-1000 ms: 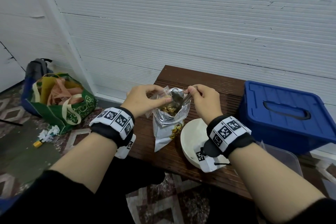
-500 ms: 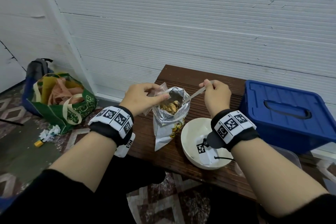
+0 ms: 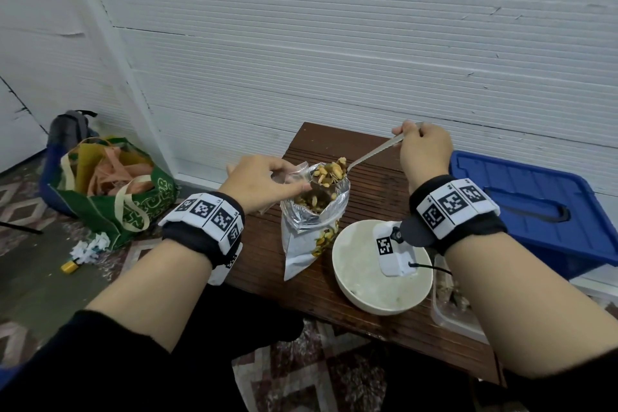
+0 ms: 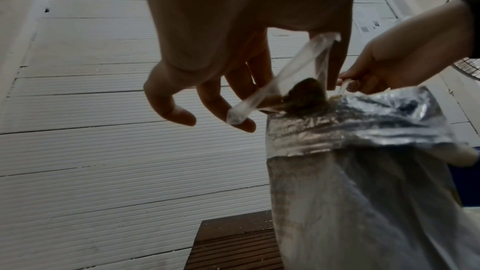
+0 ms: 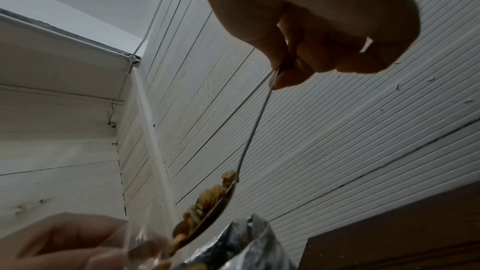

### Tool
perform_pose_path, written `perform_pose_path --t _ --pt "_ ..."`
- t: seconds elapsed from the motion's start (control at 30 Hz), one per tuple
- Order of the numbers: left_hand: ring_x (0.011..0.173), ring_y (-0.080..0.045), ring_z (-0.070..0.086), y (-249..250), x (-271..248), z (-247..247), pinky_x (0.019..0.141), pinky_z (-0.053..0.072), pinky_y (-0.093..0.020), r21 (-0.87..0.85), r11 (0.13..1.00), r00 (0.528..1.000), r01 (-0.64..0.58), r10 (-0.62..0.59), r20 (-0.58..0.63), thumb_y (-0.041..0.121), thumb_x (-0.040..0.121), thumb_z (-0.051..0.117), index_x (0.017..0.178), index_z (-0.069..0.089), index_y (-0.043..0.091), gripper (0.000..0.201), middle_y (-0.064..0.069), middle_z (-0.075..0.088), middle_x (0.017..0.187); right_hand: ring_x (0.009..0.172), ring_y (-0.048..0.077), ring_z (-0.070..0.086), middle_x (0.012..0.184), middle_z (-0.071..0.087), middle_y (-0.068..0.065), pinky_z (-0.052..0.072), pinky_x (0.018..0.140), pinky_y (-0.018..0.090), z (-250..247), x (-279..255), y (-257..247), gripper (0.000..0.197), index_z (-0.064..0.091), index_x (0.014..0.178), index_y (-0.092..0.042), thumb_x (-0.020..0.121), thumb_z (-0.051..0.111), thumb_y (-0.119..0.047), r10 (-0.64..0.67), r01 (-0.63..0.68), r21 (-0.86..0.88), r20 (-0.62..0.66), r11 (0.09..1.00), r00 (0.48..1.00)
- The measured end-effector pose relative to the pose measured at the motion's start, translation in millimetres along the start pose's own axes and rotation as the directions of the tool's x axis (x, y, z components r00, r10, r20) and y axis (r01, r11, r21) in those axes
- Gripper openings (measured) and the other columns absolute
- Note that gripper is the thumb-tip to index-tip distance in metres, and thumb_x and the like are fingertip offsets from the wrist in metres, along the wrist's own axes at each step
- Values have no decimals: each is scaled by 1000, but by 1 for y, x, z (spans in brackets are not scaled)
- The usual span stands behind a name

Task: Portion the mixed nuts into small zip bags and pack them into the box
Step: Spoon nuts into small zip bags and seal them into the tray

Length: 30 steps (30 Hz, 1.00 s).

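Note:
A silver foil bag of mixed nuts (image 3: 311, 234) stands open on the wooden table (image 3: 261, 264). At the foil bag's mouth, my left hand (image 3: 284, 182) pinches a small clear zip bag (image 3: 299, 171) and holds it open (image 4: 285, 77). My right hand (image 3: 411, 134) pinches the end of a metal spoon (image 3: 371, 154). The spoon's bowl, heaped with nuts (image 3: 329, 172), hovers just over the foil bag and beside the zip bag. In the right wrist view the loaded spoon (image 5: 207, 206) tilts down toward the zip bag (image 5: 145, 233).
A white bowl (image 3: 354, 278) sits near the table's front, right of the foil bag. A blue box with its lid on (image 3: 535, 207) stands at the right, a clear plastic tub (image 3: 448, 314) in front of it. A green bag (image 3: 110, 184) and a backpack (image 3: 70, 127) lie on the floor at the left.
My right hand has drawn the spoon up and to the right out of the foil bag, now heaped with nuts. My left hand has stayed at the foil bag's mouth with the zip bag.

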<state>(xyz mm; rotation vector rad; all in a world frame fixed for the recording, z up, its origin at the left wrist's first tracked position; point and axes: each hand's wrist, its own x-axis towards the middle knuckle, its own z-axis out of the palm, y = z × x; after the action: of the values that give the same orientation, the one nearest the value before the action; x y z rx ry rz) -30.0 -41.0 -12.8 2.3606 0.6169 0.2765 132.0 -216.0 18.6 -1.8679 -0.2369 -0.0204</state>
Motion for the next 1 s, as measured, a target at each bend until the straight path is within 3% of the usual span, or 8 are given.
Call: perform_pose_path --t 0.17,0.23,0.33,0.47,0.57,0.73,0.83,1.0 --pt "100 -8 59 0 4 4 103 36 -51 53 999 999 -9 6 42 88 44 51 77 63 44 56 18 68 90 70 9 52 89 65 6 38 66 24 10 -5 -1 32 68 83 -15 100 43 -22 -28 30 -22 63 999 998" --pt "99 -7 58 3 5 6 103 36 -49 65 998 999 -16 14 45 87 46 52 80 64 43 57 18 68 90 67 7 51 89 65 6 38 60 21 13 -6 -1 33 70 84 -14 100 43 -22 -20 23 -27 86 999 996" --pt "99 -6 53 8 3 8 98 24 -33 127 992 1000 -19 16 27 76 63 65 95 68 36 51 18 66 93 65 3 49 86 64 5 35 55 13 16 -8 0 33 71 87 -12 101 43 -23 -2 7 -41 113 999 994" --pt "97 -8 52 12 1 10 85 18 -33 164 986 1000 -16 16 -3 66 72 66 93 68 35 37 15 66 90 63 4 48 75 60 -1 37 58 21 19 -10 1 34 71 86 -12 101 43 -23 24 -20 -32 131 999 991" --pt "99 -7 47 14 0 13 82 14 -31 159 987 1000 -9 11 -11 65 74 66 103 70 35 43 15 66 96 62 5 48 67 56 -4 37 68 23 22 -11 0 33 72 86 -11 101 44 -22 46 -47 -1 150 999 988" --pt "108 -8 45 18 2 17 82 13 -30 197 980 1000 -9 11 -6 68 70 67 113 66 36 53 15 64 108 64 8 50 68 58 -4 39 66 24 27 -12 -3 32 71 84 -13 100 45 -21 30 -33 16 170 999 985" --pt "109 -7 46 18 2 18 84 15 -31 233 972 1000 -12 13 -5 68 68 70 115 63 38 56 17 63 107 64 9 51 69 60 -4 40 60 21 27 -12 -3 31 71 84 -15 100 45 -22 -26 21 30 186 999 982" --pt "97 -5 42 19 1 19 83 16 -29 135 991 995 13 0 -102 60 74 70 106 62 36 41 17 59 98 77 9 55 77 62 -5 40 69 13 20 -14 -8 29 65 77 -26 100 47 -24 -238 204 180 193 962 952"
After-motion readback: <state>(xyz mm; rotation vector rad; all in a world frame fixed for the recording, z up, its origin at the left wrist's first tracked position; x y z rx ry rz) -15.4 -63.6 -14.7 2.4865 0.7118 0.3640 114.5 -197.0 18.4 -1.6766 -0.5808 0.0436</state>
